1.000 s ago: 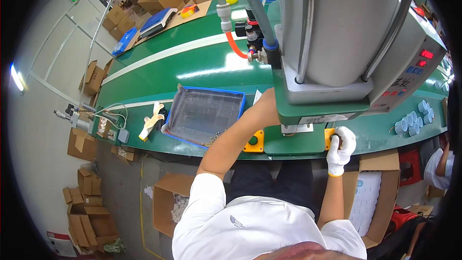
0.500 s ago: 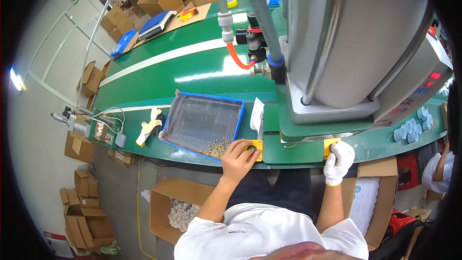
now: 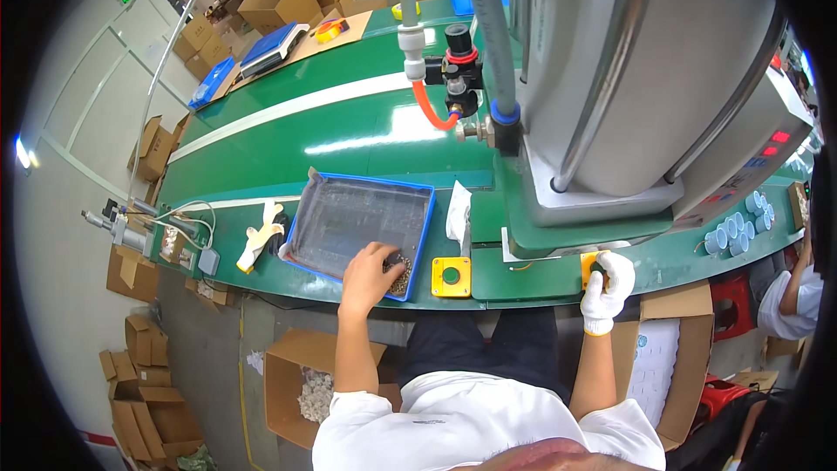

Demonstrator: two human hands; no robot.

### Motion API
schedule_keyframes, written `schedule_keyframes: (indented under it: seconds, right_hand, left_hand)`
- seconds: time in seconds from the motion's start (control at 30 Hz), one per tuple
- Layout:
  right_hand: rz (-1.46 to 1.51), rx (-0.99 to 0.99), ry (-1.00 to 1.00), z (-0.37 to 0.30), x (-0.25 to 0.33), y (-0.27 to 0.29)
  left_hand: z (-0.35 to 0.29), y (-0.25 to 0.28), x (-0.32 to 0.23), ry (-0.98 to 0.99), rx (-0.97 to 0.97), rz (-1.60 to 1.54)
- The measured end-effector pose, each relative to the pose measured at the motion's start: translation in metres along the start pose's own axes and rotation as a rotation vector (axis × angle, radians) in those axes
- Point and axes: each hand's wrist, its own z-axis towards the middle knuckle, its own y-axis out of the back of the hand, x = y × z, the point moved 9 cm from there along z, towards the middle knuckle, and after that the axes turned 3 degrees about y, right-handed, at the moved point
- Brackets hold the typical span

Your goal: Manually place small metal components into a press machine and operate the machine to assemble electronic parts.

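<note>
My bare left hand (image 3: 368,277) reaches over the near right corner of a blue-rimmed tray (image 3: 431,228). Its fingers are bent, thumb apart from them, at a pile of small brass-coloured metal parts (image 3: 401,284); the fingertips are partly hidden. Right of the tray lies a yellow push-button box (image 3: 439,286) with a dark green button, untouched. My right hand (image 3: 609,286), in a white knit glove, curls against a second yellow push-button box (image 3: 587,272), thumb side by its button. Between the two boxes, a short wire piece (image 3: 520,268) lies under the large grey press (image 3: 602,166).
A white glove (image 3: 259,235) lies left of the tray, a white paper packet (image 3: 458,211) right of it. Light blue cups (image 3: 739,244) stand at the far right. Open cartons (image 3: 288,349) flank my legs. An air regulator (image 3: 459,78) with an orange hose hangs beside the press.
My left hand has left the left push-button box and moved left to the metal parts in the tray. My right hand stays at its box. The whole view has shifted slightly.
</note>
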Motion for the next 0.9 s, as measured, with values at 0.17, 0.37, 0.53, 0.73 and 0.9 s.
schedule_keyframes:
  seconds: [0.17, 0.37, 0.53, 0.73, 0.9]
  right_hand:
    - [-0.005, 0.003, 0.007, 0.001, -0.001, -0.003]
    - [-0.032, 0.015, 0.003, 0.002, 0.0, -0.002]
    - [-0.061, 0.057, -0.028, 0.008, 0.004, -0.001]
    - [-0.06, 0.188, -0.033, 0.061, 0.075, -0.005]
    - [0.035, 0.294, -0.156, 0.082, 0.102, -0.051]
  left_hand:
    - [0.01, -0.027, 0.001, 0.015, 0.348, 0.065]
    - [0.008, -0.025, 0.007, -0.044, 0.289, -0.01]
    - [0.003, -0.006, -0.002, -0.034, 0.23, 0.093]
    - [-0.003, -0.005, 0.02, 0.082, 0.28, 0.146]
    - [-0.009, -0.006, 0.025, 0.054, 0.246, 0.14]
